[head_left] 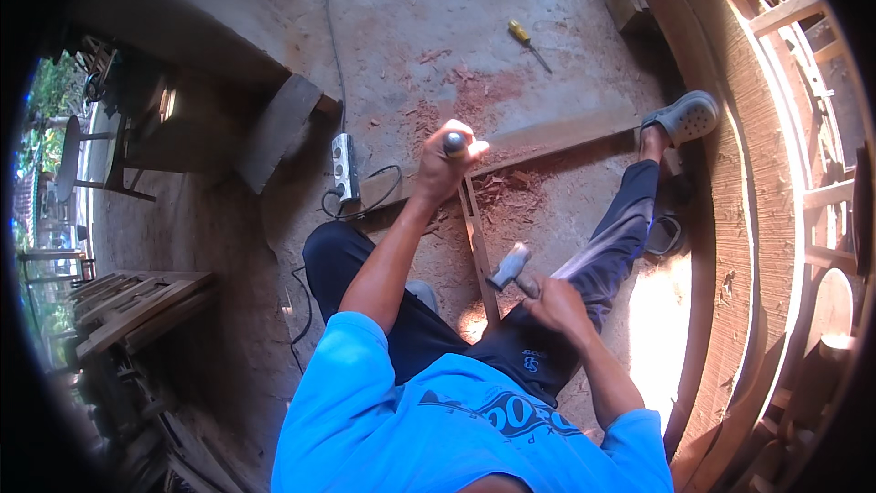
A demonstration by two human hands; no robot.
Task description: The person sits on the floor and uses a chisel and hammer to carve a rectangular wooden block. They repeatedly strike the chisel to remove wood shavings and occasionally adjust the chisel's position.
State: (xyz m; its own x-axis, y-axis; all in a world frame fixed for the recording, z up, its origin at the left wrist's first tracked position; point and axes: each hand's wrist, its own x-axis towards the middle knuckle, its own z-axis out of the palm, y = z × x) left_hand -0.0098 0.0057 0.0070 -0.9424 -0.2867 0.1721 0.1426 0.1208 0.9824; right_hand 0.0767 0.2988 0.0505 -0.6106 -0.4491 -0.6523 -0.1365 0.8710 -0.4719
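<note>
My left hand (443, 167) is wrapped round the handle of a chisel (453, 141), seen from its round butt end; the blade is hidden below my fist. Under that hand lies a narrow wooden strip (477, 239) with slots cut in it, running back between my legs. Its far end rests by a long wooden beam (566, 139) lying across the floor. In my right hand (558, 308) is a hammer (510, 267), gripped by its handle, its metal head over the floor just right of the strip. Hammer and chisel are apart.
Reddish wood chips (511, 196) litter the floor around the beam. A yellow-handled screwdriver (520, 34) lies farther off. On the left are a white power strip (343, 164) with its cable and stacked wood pieces (137, 306). A big timber slab (730, 219) stands along the right.
</note>
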